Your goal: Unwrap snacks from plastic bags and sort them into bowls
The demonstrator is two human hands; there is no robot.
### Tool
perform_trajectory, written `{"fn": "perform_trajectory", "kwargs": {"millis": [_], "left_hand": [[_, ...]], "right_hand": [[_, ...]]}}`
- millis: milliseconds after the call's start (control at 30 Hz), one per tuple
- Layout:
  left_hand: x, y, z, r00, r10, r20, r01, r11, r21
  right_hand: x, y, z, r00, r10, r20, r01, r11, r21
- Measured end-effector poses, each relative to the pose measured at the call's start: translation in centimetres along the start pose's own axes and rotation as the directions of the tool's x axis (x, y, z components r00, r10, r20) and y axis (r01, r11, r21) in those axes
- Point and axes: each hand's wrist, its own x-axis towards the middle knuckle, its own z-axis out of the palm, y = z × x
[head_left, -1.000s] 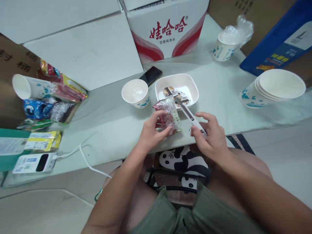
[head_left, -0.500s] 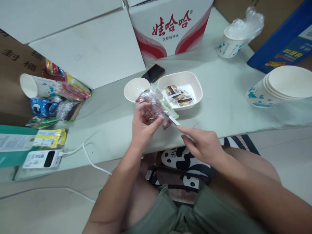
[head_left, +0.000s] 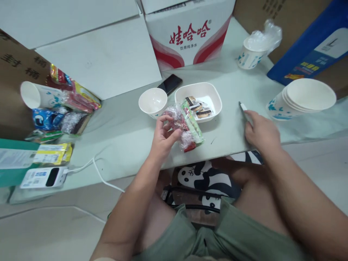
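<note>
My left hand (head_left: 164,137) has its fingers curled round a clear-wrapped bundle of snack packets (head_left: 186,127), with red and green packaging showing through. The bundle is tilted above the table's front part, just in front of the white bowl (head_left: 153,101) and the white tray (head_left: 213,92). Small brown-and-black packets (head_left: 199,107) lie in the tray. Over to the right, my right hand (head_left: 262,132) is closed on a slim white-and-grey tool (head_left: 244,108) with a dark tip. That tip points away from me, and the exact kind of tool is unclear.
Behind the bowl lies a black phone (head_left: 170,84). Stacked paper cups (head_left: 301,98) stand at the right, near a cup with plastic wrap (head_left: 251,54). White boxes (head_left: 187,40) line the back. At left are snack bags (head_left: 49,119) and a white device with a cable (head_left: 45,177).
My right hand has moved right, taking the slim tool away from the wrapped bundle. My left hand still holds the bundle, which has turned a little and shows more of its green packet.
</note>
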Motion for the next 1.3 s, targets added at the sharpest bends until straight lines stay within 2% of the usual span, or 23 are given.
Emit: {"fn": "perform_trajectory", "kwargs": {"millis": [100, 167, 233, 300, 367, 500, 567, 633, 700, 733, 767, 833, 867, 900, 933, 1000, 1067, 1133, 1167, 1233, 1300], "left_hand": [[0.0, -0.2, 0.6, 0.997, 0.009, 0.079, -0.010, 1.000, 0.008], [-0.1, -0.3, 0.8, 0.992, -0.001, 0.128, -0.004, 0.999, 0.039], [-0.2, -0.5, 1.1, 0.983, -0.025, 0.181, 0.014, 0.998, 0.064], [-0.3, -0.6, 1.4, 0.978, -0.033, 0.204, 0.019, 0.997, 0.069], [-0.2, -0.7, 1.6, 0.987, -0.019, 0.162, 0.011, 0.999, 0.046], [0.3, -0.7, 1.4, 1.000, -0.022, 0.005, 0.022, 0.999, -0.030], [0.7, -0.5, 1.0, 0.998, -0.026, -0.054, 0.024, 0.999, -0.036], [0.9, -0.3, 0.6, 0.995, -0.015, -0.099, 0.012, 1.000, -0.022], [0.9, -0.2, 0.5, 0.994, -0.007, -0.110, 0.006, 1.000, -0.008], [0.8, -0.1, 0.5, 0.995, -0.016, -0.096, 0.015, 1.000, -0.008], [0.7, -0.1, 0.6, 0.997, -0.034, -0.069, 0.033, 0.999, -0.016], [0.4, 0.0, 1.1, 0.996, -0.084, 0.011, 0.084, 0.995, -0.046], [0.1, -0.1, 1.5, 0.992, -0.109, 0.064, 0.113, 0.992, -0.058], [-0.1, -0.1, 1.9, 0.984, -0.128, 0.121, 0.136, 0.989, -0.063], [-0.3, -0.2, 2.3, 0.975, -0.135, 0.176, 0.147, 0.987, -0.057], [-0.6, -0.3, 3.0, 0.963, -0.117, 0.241, 0.125, 0.992, -0.018], [-0.7, -0.1, 3.6, 0.984, -0.046, 0.172, 0.033, 0.996, 0.078], [-0.7, 0.5, 3.9, 0.997, 0.077, 0.019, -0.080, 0.962, 0.260], [-0.7, 1.1, 4.0, 0.991, 0.133, -0.021, -0.116, 0.923, 0.366], [-0.7, 2.4, 4.2, 0.987, 0.158, 0.017, -0.142, 0.827, 0.544], [-0.7, 3.7, 4.5, 0.990, 0.072, 0.121, -0.134, 0.747, 0.651]], "right_hand": [[-0.8, -1.7, -0.4, 0.997, -0.020, -0.070, 0.021, 1.000, 0.021], [-2.1, -4.1, -1.3, 0.979, -0.147, -0.143, 0.172, 0.968, 0.185], [-3.7, -6.8, -2.0, 0.916, -0.378, -0.132, 0.399, 0.835, 0.379], [-5.0, -9.3, -2.1, 0.820, -0.558, -0.127, 0.551, 0.710, 0.439], [-5.8, -11.0, -1.9, 0.769, -0.612, -0.185, 0.624, 0.653, 0.430], [-5.9, -12.0, -1.7, 0.727, -0.603, -0.329, 0.680, 0.564, 0.468], [-5.7, -11.8, -2.1, 0.705, -0.632, -0.321, 0.694, 0.526, 0.491], [-5.6, -11.5, -2.6, 0.668, -0.705, -0.236, 0.695, 0.480, 0.535], [-5.4, -11.1, -3.0, 0.641, -0.755, -0.136, 0.655, 0.446, 0.610], [-5.3, -10.8, -3.0, 0.670, -0.735, -0.104, 0.603, 0.457, 0.654], [-5.1, -10.6, -3.0, 0.738, -0.669, -0.088, 0.523, 0.485, 0.701], [-4.7, -10.4, -2.6, 0.903, -0.428, -0.023, 0.265, 0.515, 0.815], [-4.6, -10.4, -2.3, 0.946, -0.317, 0.062, 0.106, 0.485, 0.868], [-4.5, -10.5, -2.0, 0.952, -0.253, 0.173, -0.049, 0.429, 0.902], [-4.5, -10.8, -1.6, 0.927, -0.240, 0.287, -0.188, 0.365, 0.912], [-4.6, -11.4, -0.9, 0.843, -0.284, 0.457, -0.391, 0.259, 0.883], [-4.8, -12.1, -0.3, 0.803, -0.267, 0.533, -0.502, 0.181, 0.846], [-4.8, -12.5, 0.1, 0.818, -0.174, 0.548, -0.535, 0.122, 0.836], [-4.8, -12.6, 0.3, 0.834, -0.119, 0.539, -0.529, 0.105, 0.842], [-4.6, -12.7, 0.6, 0.869, -0.022, 0.494, -0.491, 0.076, 0.868], [-4.4, -12.8, 0.8, 0.894, 0.022, 0.447, -0.447, 0.039, 0.893]]}}
